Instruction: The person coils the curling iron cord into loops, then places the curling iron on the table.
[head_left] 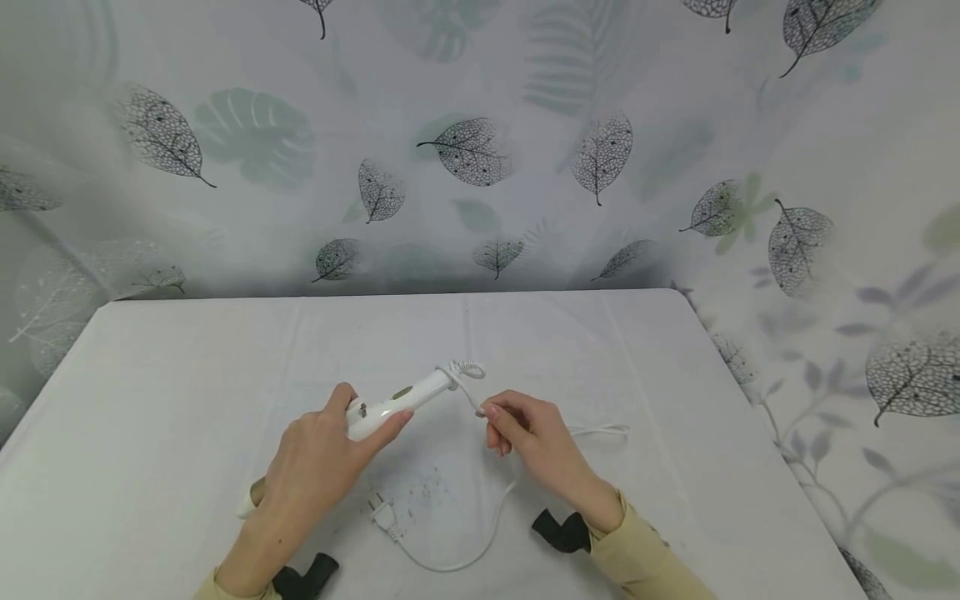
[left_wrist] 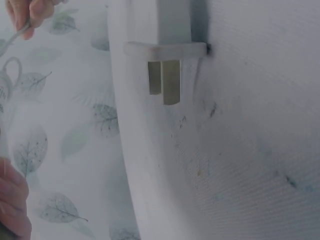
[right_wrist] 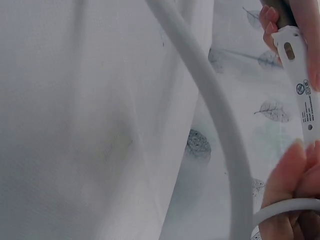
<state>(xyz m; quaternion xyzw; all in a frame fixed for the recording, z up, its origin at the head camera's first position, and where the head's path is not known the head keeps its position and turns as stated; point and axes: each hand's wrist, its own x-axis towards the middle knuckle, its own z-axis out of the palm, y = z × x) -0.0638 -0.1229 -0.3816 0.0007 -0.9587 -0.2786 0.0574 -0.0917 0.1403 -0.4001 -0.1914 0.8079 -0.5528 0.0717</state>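
My left hand (head_left: 318, 458) grips a white hair iron (head_left: 431, 388), which slants up to the right above the table. Part of its barrel is hidden under that hand; a white tip shows past the wrist. The cord (head_left: 468, 392) is looped around the handle's end, with a coiled section there. My right hand (head_left: 536, 437) pinches the cord just right of the handle. In the right wrist view, the cord (right_wrist: 215, 100) passes close to the camera, and printing shows on the handle (right_wrist: 302, 90). The two-pin plug (head_left: 385, 515) lies on the table between the forearms.
The white table (head_left: 187, 375) has small dark marks near the plug. More cord (head_left: 600, 430) lies beyond my right hand. Black pieces (head_left: 562, 532) sit by both wrists. Leaf-patterned hangings (head_left: 465, 217) stand behind the table and at its sides.
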